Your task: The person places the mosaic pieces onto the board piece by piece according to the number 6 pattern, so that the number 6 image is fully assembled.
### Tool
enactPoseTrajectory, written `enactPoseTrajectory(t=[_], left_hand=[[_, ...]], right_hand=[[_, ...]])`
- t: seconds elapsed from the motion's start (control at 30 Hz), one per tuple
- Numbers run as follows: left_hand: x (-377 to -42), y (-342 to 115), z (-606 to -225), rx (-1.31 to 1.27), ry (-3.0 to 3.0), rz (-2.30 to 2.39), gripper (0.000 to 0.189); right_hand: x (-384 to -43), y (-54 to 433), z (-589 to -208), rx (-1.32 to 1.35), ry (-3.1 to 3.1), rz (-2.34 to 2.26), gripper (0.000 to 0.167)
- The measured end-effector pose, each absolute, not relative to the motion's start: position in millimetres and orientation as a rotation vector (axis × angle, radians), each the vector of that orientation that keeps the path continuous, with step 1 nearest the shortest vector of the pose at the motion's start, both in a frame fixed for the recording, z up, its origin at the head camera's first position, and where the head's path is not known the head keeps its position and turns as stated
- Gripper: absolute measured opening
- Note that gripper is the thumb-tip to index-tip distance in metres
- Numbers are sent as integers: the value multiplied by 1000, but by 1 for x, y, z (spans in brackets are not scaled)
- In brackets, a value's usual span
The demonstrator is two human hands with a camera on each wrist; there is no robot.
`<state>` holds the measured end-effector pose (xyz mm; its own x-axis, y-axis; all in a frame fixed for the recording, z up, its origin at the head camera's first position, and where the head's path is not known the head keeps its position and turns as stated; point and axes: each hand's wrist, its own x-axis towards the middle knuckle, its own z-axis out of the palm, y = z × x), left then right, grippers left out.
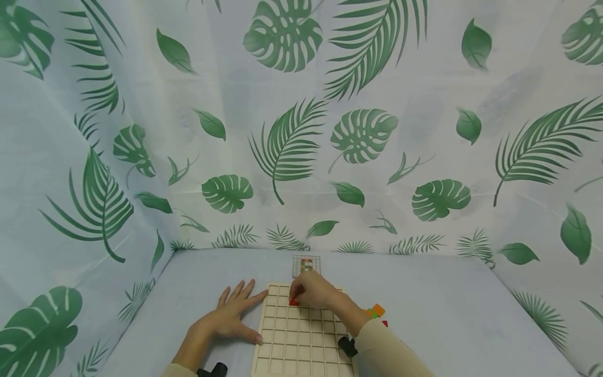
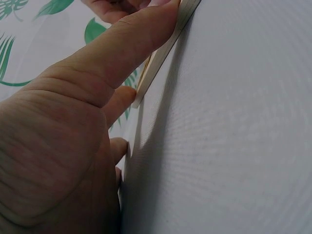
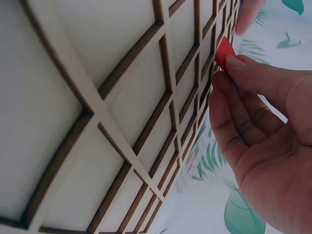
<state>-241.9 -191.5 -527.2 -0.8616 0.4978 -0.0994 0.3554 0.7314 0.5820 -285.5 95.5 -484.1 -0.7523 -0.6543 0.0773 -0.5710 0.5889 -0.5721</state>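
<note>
Pinching a small, flat, red tile by its edge between thumb and fingers of the right hand, probably leaving its far side free to meet a recess. Holding it at eleven o'clock on a pale wooden grid board; cannot tell if seated. Touching the board's left rim from nine to ten o'clock with the left hand, fingers spread, gripping nothing, presumably as a steady. Beyond, at twelve, a colour-patterned grid card; near two, orange and green pieces, seemingly for easy reach.
</note>
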Motion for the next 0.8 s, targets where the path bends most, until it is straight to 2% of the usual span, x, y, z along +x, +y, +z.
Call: enactPoseTrajectory(t=[0.5,0.63,0.8], left_hand=[[-242,-191,-528,660,2693,816,115],[-241,-191,-528,653,2698,807,117],[-240,-188,-524,641,2703,808,117]], right_hand=[[-283,96,-489,-1048,2708,-836,5],[-279,98,-486,-1059,2699,-789,7],[-268,116,-474,-1044,2718,-866,19]])
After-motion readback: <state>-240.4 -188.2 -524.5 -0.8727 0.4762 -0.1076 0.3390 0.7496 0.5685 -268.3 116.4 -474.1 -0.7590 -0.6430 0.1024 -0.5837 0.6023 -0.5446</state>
